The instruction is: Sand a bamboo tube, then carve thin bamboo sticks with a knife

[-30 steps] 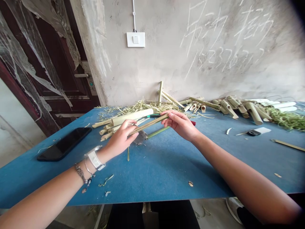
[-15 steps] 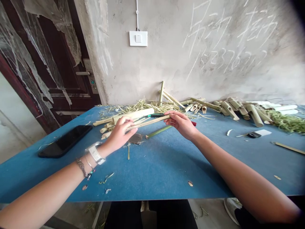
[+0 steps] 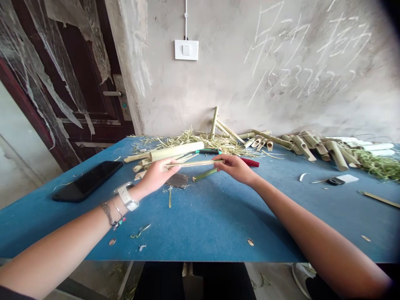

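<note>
Your right hand (image 3: pixel 235 167) has dipped since a second ago, bringing the bamboo strip (image 3: pixel 193 163) nearly level; it looks steadied rather than set down. Your left hand (image 3: pixel 158 174) pinches one end, your right the other, above the blue table (image 3: pixel 200 221), near a green stick (image 3: pixel 204 175) and dark slab (image 3: pixel 178 181).

A rough workshop – bare wall (image 3: pixel 225 83), blue table (image 3: pixel 212 225), cut bamboo (image 3: pixel 336 156), heaped shavings (image 3: pixel 379 165)
</note>
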A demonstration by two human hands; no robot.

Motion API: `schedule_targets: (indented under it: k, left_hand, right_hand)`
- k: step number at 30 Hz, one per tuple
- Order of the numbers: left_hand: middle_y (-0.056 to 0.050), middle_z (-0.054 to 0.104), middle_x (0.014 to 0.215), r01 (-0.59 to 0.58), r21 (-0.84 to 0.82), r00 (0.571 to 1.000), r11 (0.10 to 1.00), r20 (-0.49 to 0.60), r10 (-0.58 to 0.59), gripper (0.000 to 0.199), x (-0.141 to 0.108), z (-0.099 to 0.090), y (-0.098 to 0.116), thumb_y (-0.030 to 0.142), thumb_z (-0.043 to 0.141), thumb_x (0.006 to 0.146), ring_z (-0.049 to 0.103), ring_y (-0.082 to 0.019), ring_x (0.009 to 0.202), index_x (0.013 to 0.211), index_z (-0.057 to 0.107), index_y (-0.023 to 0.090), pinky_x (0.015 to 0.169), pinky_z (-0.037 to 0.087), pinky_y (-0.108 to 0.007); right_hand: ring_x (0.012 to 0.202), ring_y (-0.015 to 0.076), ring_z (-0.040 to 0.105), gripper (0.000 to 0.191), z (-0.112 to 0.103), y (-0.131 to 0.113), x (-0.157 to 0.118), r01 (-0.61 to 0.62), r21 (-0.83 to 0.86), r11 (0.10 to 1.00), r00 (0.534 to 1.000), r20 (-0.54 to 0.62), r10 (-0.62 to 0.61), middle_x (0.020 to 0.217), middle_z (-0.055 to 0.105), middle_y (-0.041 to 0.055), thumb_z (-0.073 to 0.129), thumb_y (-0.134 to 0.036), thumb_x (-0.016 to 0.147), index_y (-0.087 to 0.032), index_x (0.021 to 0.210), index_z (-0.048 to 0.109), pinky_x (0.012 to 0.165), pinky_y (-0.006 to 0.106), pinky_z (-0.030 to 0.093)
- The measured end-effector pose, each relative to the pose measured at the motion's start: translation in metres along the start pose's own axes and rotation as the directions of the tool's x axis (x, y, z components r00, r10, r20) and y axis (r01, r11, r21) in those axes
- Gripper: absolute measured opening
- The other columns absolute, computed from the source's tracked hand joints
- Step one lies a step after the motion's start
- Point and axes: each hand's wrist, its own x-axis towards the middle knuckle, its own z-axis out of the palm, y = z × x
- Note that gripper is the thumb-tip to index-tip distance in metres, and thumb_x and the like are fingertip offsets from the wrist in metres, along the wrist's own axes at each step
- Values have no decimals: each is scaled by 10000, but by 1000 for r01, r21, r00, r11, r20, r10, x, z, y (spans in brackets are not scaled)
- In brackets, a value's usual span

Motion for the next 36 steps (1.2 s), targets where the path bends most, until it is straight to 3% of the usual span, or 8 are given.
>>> schedule_targets:
  k: [5, 10, 14, 17, 21, 25, 29, 36]
  left_hand:
    - [-41, 646, 850, 51, -212, 995, 976, -73, -68, 253, 0, -2, 6, 379, 567, 794, 589, -161, 748, 930, 583, 166, 679, 462, -277]
    - [-24, 614, 784, 103, -466, 983, 879, -89, -162, 240, 2, -3, 3, 387, 580, 795, 533, -118, 687, 856, 571, 155, 679, 447, -255]
    - [-24, 599, 788, 104, -539, 972, 836, -121, -199, 270, 3, -2, -2, 419, 573, 797, 498, -105, 671, 802, 561, 149, 689, 424, -262]
    - [-18, 584, 779, 93, -569, 965, 817, -150, -214, 280, 4, -2, -4, 427, 583, 786, 483, -103, 669, 802, 548, 150, 668, 404, -259]
    - [-3, 556, 773, 109, -612, 958, 784, -146, -247, 288, 4, -2, -3, 427, 592, 769, 467, -96, 658, 814, 522, 152, 657, 388, -255]
    - [0, 533, 753, 128, -638, 962, 760, -107, -251, 267, 3, -3, -1, 406, 578, 771, 459, -96, 648, 811, 512, 151, 645, 388, -253]
    - [17, 517, 698, 114, -642, 976, 758, -70, -206, 231, 2, -3, 0, 370, 584, 772, 455, -92, 629, 853, 544, 158, 640, 393, -245]
    - [-19, 580, 780, 130, -476, 981, 870, -66, -183, 322, 1, -3, 2, 421, 610, 746, 514, -122, 692, 944, 607, 168, 659, 429, -256]
  right_hand:
    - [695, 165, 571, 249, -3, 1, 0, 37, -46, 998, 999, 17, -37, 739, 621, 20, 521, -375, 804, -181, 897, 645, 685, 325, 436]
    - [659, 142, 553, 244, -1, -4, -2, 20, -16, 1000, 983, 184, -17, 759, 628, 24, 497, -360, 831, -170, 885, 639, 669, 311, 433]
    - [600, 103, 523, 222, 2, -4, -4, -63, 121, 991, 947, 319, 21, 768, 632, 10, 556, -340, 801, -172, 924, 633, 628, 280, 424]
    - [649, 109, 548, 300, 3, -1, -3, -137, 267, 954, 942, 333, 42, 789, 642, 7, 629, -311, 744, -184, 1015, 607, 651, 284, 437]
    - [676, 112, 556, 311, 5, 0, -1, -152, 341, 928, 963, 262, 62, 796, 640, 3, 678, -278, 696, -191, 987, 617, 667, 287, 442]
    - [698, 113, 555, 249, 4, -2, -1, -85, 416, 906, 995, 87, 53, 766, 623, -10, 687, -285, 685, -199, 915, 644, 712, 295, 441]
    - [748, 107, 549, 252, 3, -1, 0, 5, 504, 864, 998, -60, 29, 775, 610, -28, 697, -255, 668, -219, 912, 645, 736, 280, 423]
    - [769, 105, 549, 204, 1, -2, 0, 67, 545, 835, 995, -94, -18, 808, 613, -32, 708, -206, 654, -231, 851, 661, 771, 278, 423]
